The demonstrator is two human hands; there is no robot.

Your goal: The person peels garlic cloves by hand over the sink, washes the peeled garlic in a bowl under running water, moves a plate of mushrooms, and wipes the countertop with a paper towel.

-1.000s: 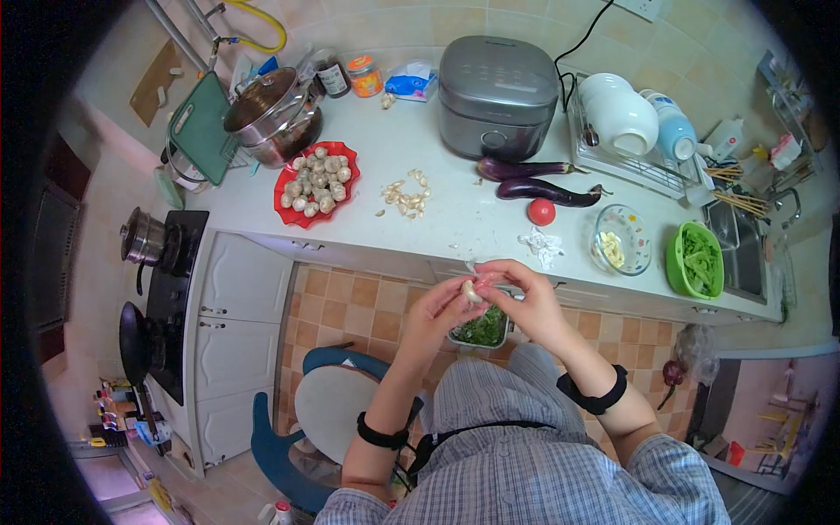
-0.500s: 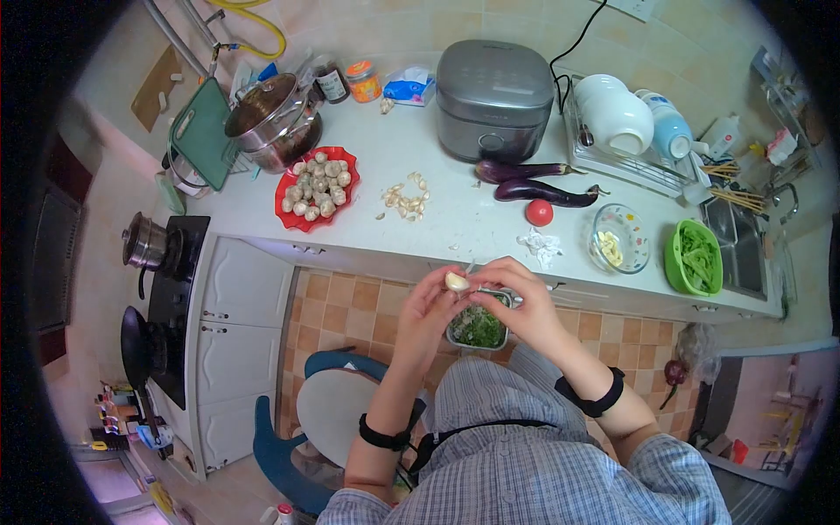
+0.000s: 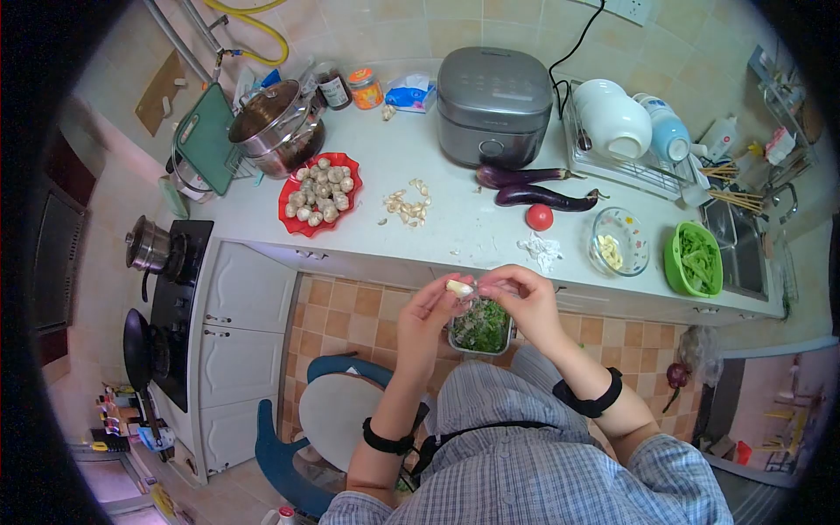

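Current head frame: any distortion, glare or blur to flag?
Head view: wide-angle warp toward the edges, corners black; same head view: soft sheen on the rice cooker and front eggplant; also head view: garlic clove in the left hand readable, fine detail soft.

The white surface (image 3: 367,131) carries a red dish (image 3: 300,227) and garlic cloves (image 3: 411,213) left of the rice cooker (image 3: 493,105), with eggplants (image 3: 547,198) just before it.

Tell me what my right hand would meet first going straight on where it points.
Probably the garlic clove held in the left hand, just ahead of the right hand; they may already be touching, as depth is unclear there.
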